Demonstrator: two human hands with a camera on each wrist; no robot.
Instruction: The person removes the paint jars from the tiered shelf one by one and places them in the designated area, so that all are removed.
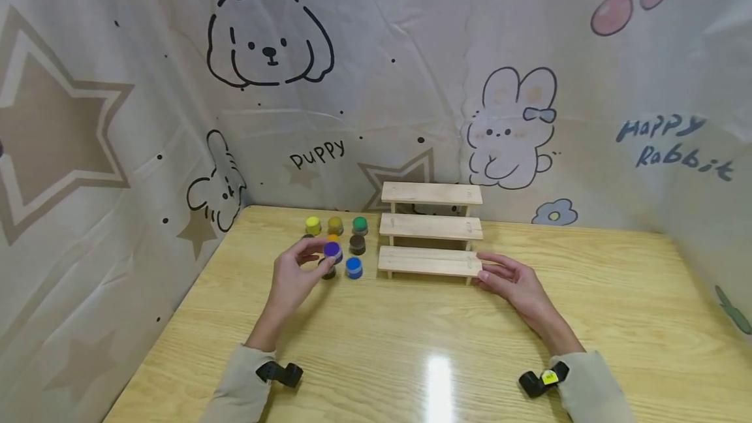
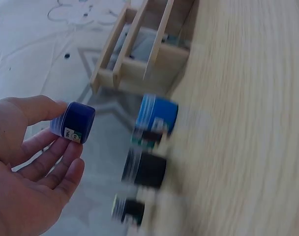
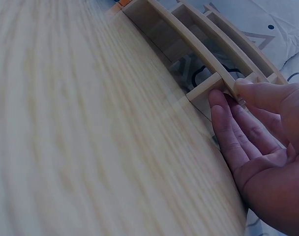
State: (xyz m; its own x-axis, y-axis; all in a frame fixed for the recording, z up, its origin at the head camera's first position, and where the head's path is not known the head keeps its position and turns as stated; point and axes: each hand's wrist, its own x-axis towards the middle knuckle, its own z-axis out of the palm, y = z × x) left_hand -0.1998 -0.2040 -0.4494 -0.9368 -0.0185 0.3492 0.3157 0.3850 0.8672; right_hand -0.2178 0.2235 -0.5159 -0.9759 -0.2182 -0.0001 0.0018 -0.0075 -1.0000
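My left hand (image 1: 296,277) pinches a small paint jar with a purple-blue lid (image 1: 332,250) between thumb and fingers. In the left wrist view this paint jar (image 2: 77,123) is held up off the table, with a small label on its side. Close by stand a blue jar (image 1: 354,267) and a dark jar (image 1: 357,244); another dark jar (image 1: 329,271) is partly hidden by the hand. My right hand (image 1: 519,287) grips the right end of the lowest step of a three-tier wooden stand (image 1: 431,261), thumb at the board's edge and fingers beneath.
Behind the held jar stand a yellow jar (image 1: 313,225), a mustard jar (image 1: 335,225) and a green jar (image 1: 360,225). The wood-grain table (image 1: 399,344) ends at a printed curtain (image 1: 376,96) at the back and sides.
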